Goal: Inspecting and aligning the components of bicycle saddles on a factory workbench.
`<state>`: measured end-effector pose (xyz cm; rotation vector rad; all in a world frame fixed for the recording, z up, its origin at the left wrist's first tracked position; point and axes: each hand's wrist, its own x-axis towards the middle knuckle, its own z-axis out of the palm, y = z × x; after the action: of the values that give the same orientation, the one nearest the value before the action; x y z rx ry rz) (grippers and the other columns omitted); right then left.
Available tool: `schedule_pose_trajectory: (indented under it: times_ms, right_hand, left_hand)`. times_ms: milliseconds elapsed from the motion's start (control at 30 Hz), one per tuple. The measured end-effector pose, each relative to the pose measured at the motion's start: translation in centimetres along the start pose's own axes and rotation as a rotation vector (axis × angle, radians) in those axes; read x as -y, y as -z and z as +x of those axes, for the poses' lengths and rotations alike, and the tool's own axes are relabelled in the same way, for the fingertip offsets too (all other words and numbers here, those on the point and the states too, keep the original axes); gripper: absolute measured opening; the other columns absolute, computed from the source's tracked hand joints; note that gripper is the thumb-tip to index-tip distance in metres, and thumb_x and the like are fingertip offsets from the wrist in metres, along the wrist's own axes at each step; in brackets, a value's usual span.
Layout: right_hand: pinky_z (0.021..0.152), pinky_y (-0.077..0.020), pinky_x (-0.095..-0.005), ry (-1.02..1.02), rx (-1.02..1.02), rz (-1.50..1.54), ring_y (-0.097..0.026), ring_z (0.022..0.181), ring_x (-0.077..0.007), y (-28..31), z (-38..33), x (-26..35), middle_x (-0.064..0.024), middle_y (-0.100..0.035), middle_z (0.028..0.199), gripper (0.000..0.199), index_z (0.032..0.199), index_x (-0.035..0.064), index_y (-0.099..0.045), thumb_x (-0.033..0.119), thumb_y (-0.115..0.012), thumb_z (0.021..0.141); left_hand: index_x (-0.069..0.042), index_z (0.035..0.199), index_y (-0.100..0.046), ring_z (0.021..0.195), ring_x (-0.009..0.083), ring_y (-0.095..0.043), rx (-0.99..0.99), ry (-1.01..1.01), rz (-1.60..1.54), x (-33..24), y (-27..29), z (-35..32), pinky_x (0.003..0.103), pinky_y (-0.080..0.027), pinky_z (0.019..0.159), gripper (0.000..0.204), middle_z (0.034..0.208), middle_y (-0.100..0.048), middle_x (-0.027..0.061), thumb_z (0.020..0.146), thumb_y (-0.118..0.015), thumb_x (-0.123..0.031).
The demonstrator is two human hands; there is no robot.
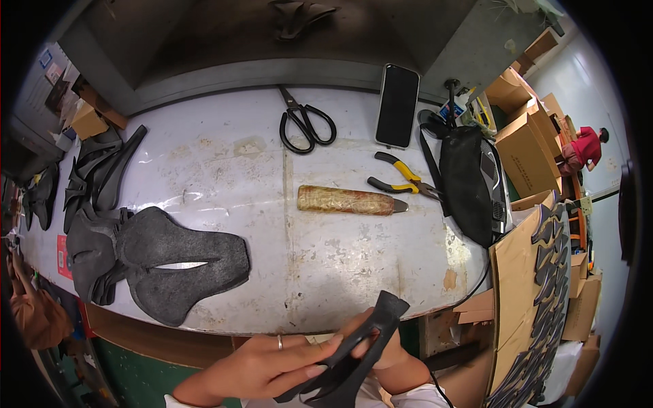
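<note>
Between both hands (279,364): slotted black piece (363,371) (curved).

Looking smooth on the held pad (386,314); looking matt, grainy on the flat pad (160,234); shining glossily on the phone (398,105); showing scuffed gloss on the tabletop (347,251).

Ahead of the fingers (311,354), which hold a curved black piece (387,315), a tan tape-wrapped cylindrical tool (347,200) lies on the scuffed white tabletop (354,255), with black loop-handled metal scissors (303,122) beyond it. Ahead and to the fingers' right are yellow-and-black metal pliers (406,178), just beside a bulky black bag (466,180), with a flat rectangular dark-screened phone (397,105) behind the pliers. Left of the fingers lies a dark grey saddle-shaped pad (187,246).
</note>
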<state>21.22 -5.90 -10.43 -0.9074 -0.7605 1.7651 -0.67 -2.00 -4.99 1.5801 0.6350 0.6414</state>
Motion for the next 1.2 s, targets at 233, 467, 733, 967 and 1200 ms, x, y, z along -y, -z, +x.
schedule_pose_trajectory:
  times_ms: [233, 467, 733, 967, 1200]
  right_hand:
    - [0.059, -0.0536, -0.0318, -0.046, 0.031, -0.044, -0.068, 0.067, -0.0201, 0.0, -0.2, 0.1, -0.0169, -0.070, 0.080, 0.027, 0.089, -0.0061, -0.068, -0.005, -0.083, 0.066]
    - [0.057, -0.0532, -0.0307, -0.003, 0.193, 0.450, -0.068, 0.066, -0.0230, 0.3, 0.9, 1.2, -0.0159, -0.069, 0.079, 0.030, 0.090, -0.0050, -0.063, -0.007, -0.081, 0.067]
    - [0.085, -0.0470, -0.0277, -0.397, 0.364, 0.312, -0.063, 0.093, -0.0134, 0.0, 1.0, -0.4, -0.0075, -0.070, 0.098, 0.048, 0.111, -0.0038, -0.065, 0.007, -0.083, 0.068]
    - [0.090, -0.0448, -0.0275, -0.397, 0.264, 0.174, -0.062, 0.099, -0.0135, -0.4, 0.8, 0.0, -0.0086, -0.070, 0.105, 0.048, 0.113, -0.0043, -0.066, 0.006, -0.082, 0.069]
    - [0.081, -0.0481, -0.0269, -0.372, 0.294, 0.213, -0.064, 0.091, -0.0139, 0.3, 0.9, -0.3, -0.0072, -0.071, 0.098, 0.040, 0.105, -0.0042, -0.069, 0.016, -0.081, 0.073]
  left_hand:
    - [-0.005, 0.135, -0.054, 0.054, 0.0191, -0.051, -0.040, -0.010, 0.105, -0.6, -0.3, 0.3, 0.031, -0.044, 0.051, 0.050, 0.070, -0.048, 0.0080, 0.087, -0.067, -0.003]
    - [-0.013, 0.148, -0.037, 0.079, 0.0285, -0.069, 0.145, 0.123, -0.112, 0.4, 0.2, -0.3, 0.031, -0.053, 0.072, 0.066, 0.109, -0.069, 0.0128, 0.089, -0.068, -0.016]
    - [0.006, 0.135, -0.044, 0.107, 0.0183, -0.061, -0.076, 0.199, -0.484, 1.1, -0.7, -0.6, 0.031, -0.047, 0.093, 0.045, 0.118, -0.063, 0.0175, 0.093, -0.057, -0.002]
    - [0.005, 0.133, -0.044, 0.108, 0.0158, -0.060, -0.078, 0.307, -0.561, 0.7, -0.5, -0.7, 0.030, -0.046, 0.094, 0.042, 0.118, -0.062, 0.0152, 0.094, -0.056, -0.001]
    - [0.003, 0.126, -0.054, 0.102, 0.0146, -0.063, -0.063, 0.274, -0.395, 0.9, -0.4, -0.8, 0.029, -0.048, 0.089, 0.036, 0.113, -0.067, 0.0120, 0.091, -0.061, -0.001]
